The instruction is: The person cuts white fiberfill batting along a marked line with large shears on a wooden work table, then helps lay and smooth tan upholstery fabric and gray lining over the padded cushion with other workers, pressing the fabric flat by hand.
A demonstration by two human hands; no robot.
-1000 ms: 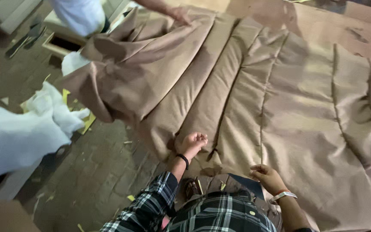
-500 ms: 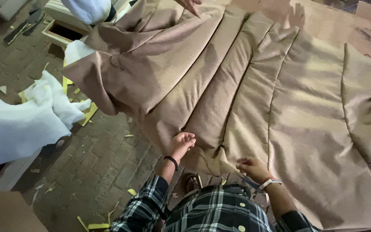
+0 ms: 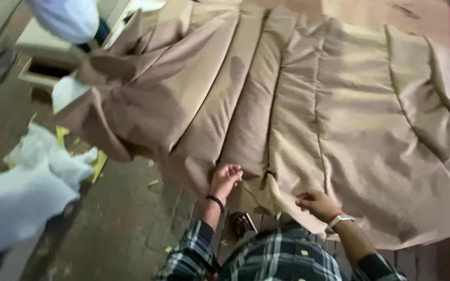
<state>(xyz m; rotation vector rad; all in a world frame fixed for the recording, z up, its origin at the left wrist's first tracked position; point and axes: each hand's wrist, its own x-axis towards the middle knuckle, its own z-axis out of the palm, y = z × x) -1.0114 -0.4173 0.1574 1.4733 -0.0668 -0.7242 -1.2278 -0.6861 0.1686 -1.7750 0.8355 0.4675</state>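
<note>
**Quilted cover spread on floor, both hands at near edge**

Brick-paved floor [image 3: 126, 229] forms the work surface. White stuffing [image 3: 22, 198] lies at the left, with yellow scraps [image 3: 100, 164] beside it. A pale wooden frame [image 3: 37, 57] stands at the upper left. Another person's white-clad part [image 3: 66, 18] shows above it, blurred.

The cover [image 3: 308, 119], tan and padded, lies flat across most of the view. Its stitched channels run from the near edge away from the person, so the long axis of each channel points up the view, fanning slightly to the left. The left portion is bunched and folded over itself, hiding the floor beneath.

The left hand [image 3: 226, 179] rests on the near edge of the cover, fingers curled loosely on the fabric at the foot of a seam; a dark band circles the wrist. The right hand [image 3: 316, 203] lies just beside on the same edge, fingers bent and pinching the fabric hem. A watch [image 3: 339, 221] sits on the right wrist. Both sleeves are plaid.
</note>
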